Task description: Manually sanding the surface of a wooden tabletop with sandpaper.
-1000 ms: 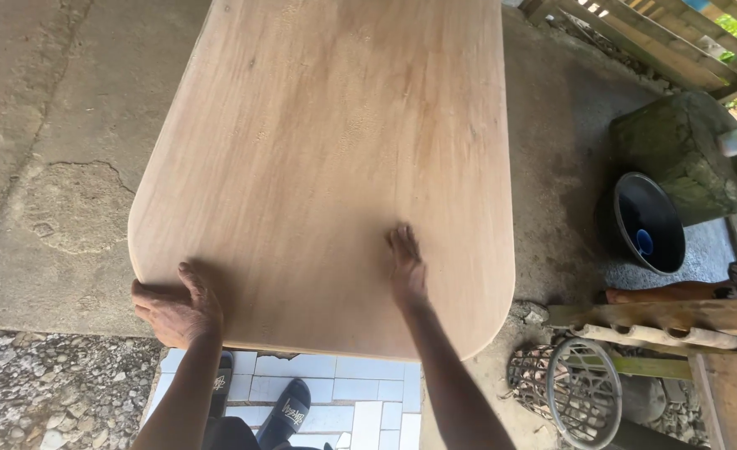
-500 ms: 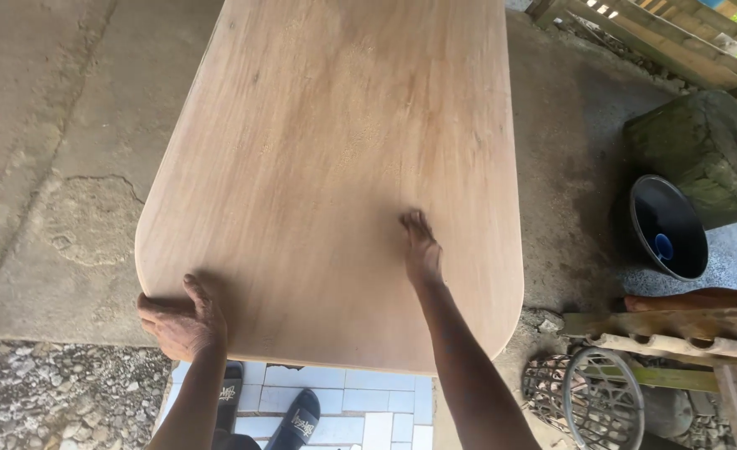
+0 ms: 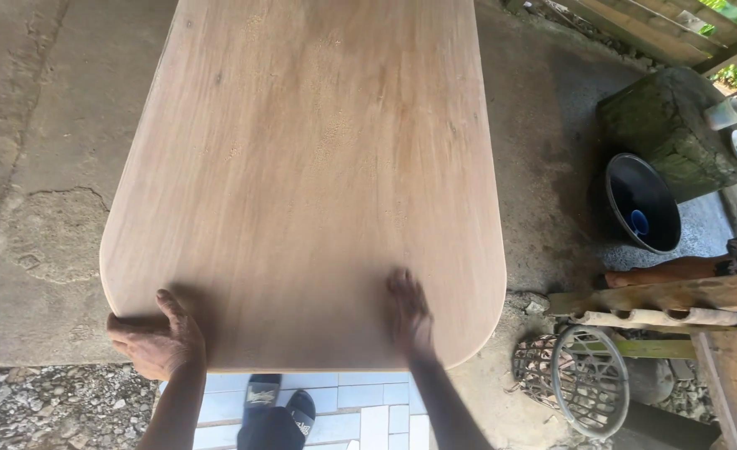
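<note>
While a wide, pale wooden tabletop [image 3: 302, 175] with rounded corners fills the middle of the view above a concrete floor [image 3: 35, 167], the person's left hand [image 3: 158, 337] curls over its near left corner, thumb on top and fingers wrapped underneath, clamped on the edge. Further right, the right hand [image 3: 408, 312] lies flat on the surface near the front edge, fingers extended and close together, blurred in the frame and gripping nothing. Below the near edge, a sandalled foot [image 3: 260, 392] stands on pale floor tiles [image 3: 368, 408]. Should the flat palm slide on the smooth wood, the whole hold would fall to the left corner grip, and the slab could tilt or drop toward the foot. To the right, a round wire basket [image 3: 589, 392], rough timber pieces [image 3: 669, 304] and a dark bucket [image 3: 642, 202] stand near the slab's right corner, which could strike them if the board swings that way.
</note>
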